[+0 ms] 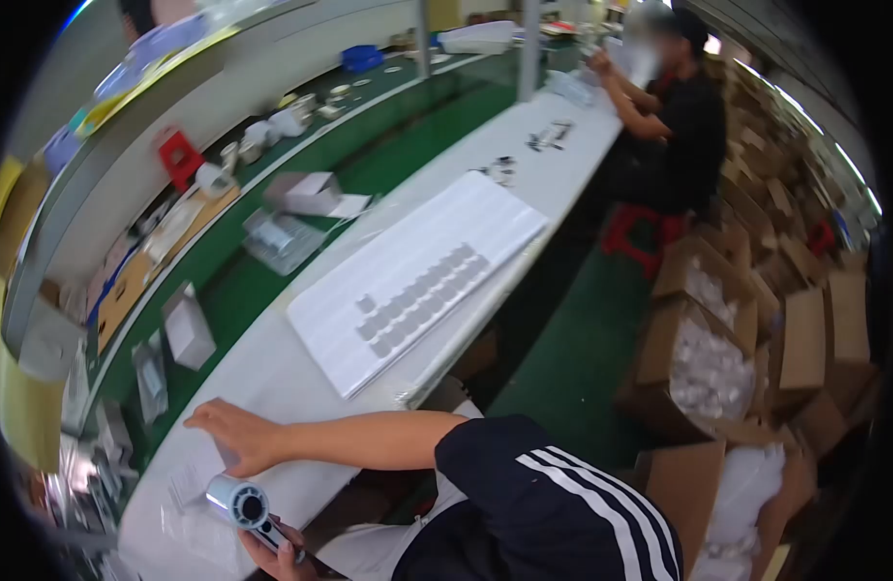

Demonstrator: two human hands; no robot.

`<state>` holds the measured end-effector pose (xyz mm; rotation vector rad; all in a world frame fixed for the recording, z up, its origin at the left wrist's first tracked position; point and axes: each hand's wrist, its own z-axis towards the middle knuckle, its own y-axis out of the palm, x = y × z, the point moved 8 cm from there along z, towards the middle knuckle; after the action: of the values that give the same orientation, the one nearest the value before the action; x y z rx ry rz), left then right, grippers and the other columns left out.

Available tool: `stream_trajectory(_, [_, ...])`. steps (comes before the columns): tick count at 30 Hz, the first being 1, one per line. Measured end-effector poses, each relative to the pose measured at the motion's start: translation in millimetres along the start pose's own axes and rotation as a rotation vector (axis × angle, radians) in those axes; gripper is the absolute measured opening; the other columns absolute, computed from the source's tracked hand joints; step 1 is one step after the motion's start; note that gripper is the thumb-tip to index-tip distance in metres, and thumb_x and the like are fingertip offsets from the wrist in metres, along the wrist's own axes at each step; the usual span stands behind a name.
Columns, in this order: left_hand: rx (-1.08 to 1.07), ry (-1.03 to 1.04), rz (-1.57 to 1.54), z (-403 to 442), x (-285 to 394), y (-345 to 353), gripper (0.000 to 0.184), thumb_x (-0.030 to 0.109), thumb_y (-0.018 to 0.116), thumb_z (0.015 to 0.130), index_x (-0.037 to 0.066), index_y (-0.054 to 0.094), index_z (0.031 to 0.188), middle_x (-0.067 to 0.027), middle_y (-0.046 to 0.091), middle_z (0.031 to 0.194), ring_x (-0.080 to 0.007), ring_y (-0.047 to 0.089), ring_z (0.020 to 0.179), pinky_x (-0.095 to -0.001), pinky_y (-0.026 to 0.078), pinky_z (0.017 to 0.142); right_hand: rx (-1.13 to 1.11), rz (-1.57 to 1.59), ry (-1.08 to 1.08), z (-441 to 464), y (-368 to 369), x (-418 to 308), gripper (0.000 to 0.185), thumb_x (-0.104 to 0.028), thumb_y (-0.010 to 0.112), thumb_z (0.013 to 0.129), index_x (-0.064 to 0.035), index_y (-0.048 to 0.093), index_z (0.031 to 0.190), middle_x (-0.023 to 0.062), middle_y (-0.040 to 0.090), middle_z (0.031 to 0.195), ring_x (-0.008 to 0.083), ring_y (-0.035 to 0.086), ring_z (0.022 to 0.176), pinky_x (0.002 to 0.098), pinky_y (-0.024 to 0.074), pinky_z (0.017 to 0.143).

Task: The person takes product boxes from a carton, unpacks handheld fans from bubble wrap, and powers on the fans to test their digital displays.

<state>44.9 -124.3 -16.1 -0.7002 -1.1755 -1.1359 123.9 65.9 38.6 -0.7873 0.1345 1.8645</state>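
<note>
My left hand [280, 560] is closed around the handle of a pale blue hair dryer [235, 500], whose round dark end faces up toward me. My right hand [235, 436] reaches over the white table [345, 476], its fingers and thumb apart. A greyish shape shows under its palm, too unclear to name. Beside both hands lies a clear plastic piece [185, 484], partly hidden by the dryer. Along the table to my right rests a stack of white foam sheets [335, 324] with rows of cut-outs.
A green conveyor belt [235, 334] runs behind the table, carrying a white box [188, 327] and bagged items [284, 240]. Farther along the table, a seated person [683, 116] handles something. Open cartons [659, 339] with plastic-wrapped goods crowd the floor. Small dark parts [550, 136] lie near that person.
</note>
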Motion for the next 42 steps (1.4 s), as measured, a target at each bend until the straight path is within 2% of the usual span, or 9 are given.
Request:
stream_trajectory(1, [-0.030, -0.026, 0.071, 3.3, -2.6, 3.2, 0.065, 0.011, 0.071, 0.086, 0.010, 0.037, 0.141, -0.0138, 0.056, 0.102, -0.0159, 0.054, 0.065, -0.0242, 0.043, 0.054, 0.025, 0.015, 0.004, 0.7, -6.6, -3.4, 0.085, -0.033, 0.084, 0.069, -0.0001, 0.043, 0.136, 0.0230, 0.046, 0.130, 0.0416, 0.042, 0.123, 0.0459, 0.0361, 0.107])
stream_trajectory(2, [0.005, -0.118, 0.017, 5.6, 2.9, 16.9, 0.065, 0.003, 0.068, 0.085, 0.004, 0.035, 0.141, -0.0227, 0.056, 0.111, -0.0240, 0.060, 0.073, -0.0277, 0.048, 0.058, 0.034, 0.043, 0.000, 3.2, -10.1, -6.4, 0.078, -0.031, 0.083, 0.072, -0.0007, 0.045, 0.133, 0.0222, 0.047, 0.128, 0.0411, 0.043, 0.121, 0.0455, 0.0373, 0.106])
stream_trajectory(5, [-0.034, 0.012, -0.057, 15.8, -4.1, 32.1, 0.085, 0.024, 0.071, 0.082, -0.001, 0.026, 0.149, -0.0194, 0.055, 0.113, -0.0106, 0.051, 0.058, -0.0202, 0.039, 0.048, 0.127, 0.042, -0.035, 4.4, -24.3, -13.3, 0.057, -0.022, 0.077, 0.078, -0.0025, 0.050, 0.125, 0.0200, 0.050, 0.121, 0.0395, 0.046, 0.116, 0.0445, 0.0399, 0.102])
stream_trajectory(9, [0.007, 0.012, -0.091, 21.1, 12.1, 56.6, 0.085, 0.041, 0.071, 0.081, -0.005, 0.028, 0.139, -0.0228, 0.055, 0.109, -0.0167, 0.057, 0.053, -0.0243, 0.043, 0.044, 0.208, -0.002, -0.043, 0.9, -25.9, -10.9, 0.040, -0.017, 0.073, 0.082, -0.0046, 0.056, 0.116, 0.0182, 0.052, 0.117, 0.0383, 0.049, 0.112, 0.0435, 0.0412, 0.100])
stream_trajectory(13, [0.014, -0.044, -0.296, 8.9, -2.0, 45.9, 0.068, 0.035, 0.056, 0.094, -0.003, 0.027, 0.143, -0.0301, 0.053, 0.121, -0.0236, 0.060, 0.054, -0.0308, 0.047, 0.044, 0.254, 0.005, -0.023, -3.7, -15.4, 4.3, 0.035, -0.012, 0.075, 0.080, -0.0046, 0.060, 0.111, 0.0176, 0.057, 0.112, 0.0377, 0.052, 0.110, 0.0456, 0.0418, 0.099])
stream_trajectory(16, [0.028, -0.067, -0.390, 7.5, 2.9, 25.6, 0.064, 0.036, 0.052, 0.099, 0.003, 0.025, 0.146, -0.0278, 0.053, 0.122, -0.0219, 0.059, 0.054, -0.0324, 0.045, 0.048, 0.195, -0.078, -0.005, 2.4, -7.7, 0.1, 0.035, -0.005, 0.072, 0.077, -0.0028, 0.060, 0.110, 0.0175, 0.057, 0.111, 0.0361, 0.053, 0.107, 0.0449, 0.0432, 0.096])
stream_trajectory(18, [0.047, -0.050, -0.589, 3.8, 13.2, 12.4, 0.054, 0.026, 0.050, 0.101, 0.004, 0.029, 0.145, -0.0246, 0.052, 0.125, -0.0187, 0.056, 0.067, -0.0331, 0.048, 0.065, 0.144, -0.141, -0.041, 8.1, -5.0, -6.0, 0.031, -0.011, 0.069, 0.080, -0.0014, 0.060, 0.108, 0.0171, 0.058, 0.109, 0.0364, 0.053, 0.107, 0.0462, 0.0432, 0.094])
stream_trajectory(32, [0.423, 0.153, -0.430, -14.8, 60.3, -89.2, 0.047, 0.027, 0.041, 0.102, 0.002, 0.033, 0.140, -0.0195, 0.055, 0.125, -0.0155, 0.052, 0.063, -0.0302, 0.043, 0.060, -0.261, -0.152, 0.206, -1.8, 29.8, 11.1, 0.056, -0.025, 0.070, 0.086, -0.0029, 0.047, 0.132, 0.0171, 0.047, 0.128, 0.0353, 0.044, 0.124, 0.0439, 0.0375, 0.105])
stream_trajectory(42, [0.475, 0.164, -0.344, -15.9, 61.4, -111.6, 0.048, 0.032, 0.041, 0.103, 0.006, 0.032, 0.143, -0.0158, 0.054, 0.123, -0.0143, 0.049, 0.061, -0.0310, 0.041, 0.060, -0.315, -0.041, 0.286, 0.2, 37.5, 11.1, 0.056, -0.026, 0.068, 0.088, -0.0013, 0.047, 0.134, 0.0169, 0.047, 0.129, 0.0321, 0.048, 0.116, 0.0417, 0.0396, 0.102])
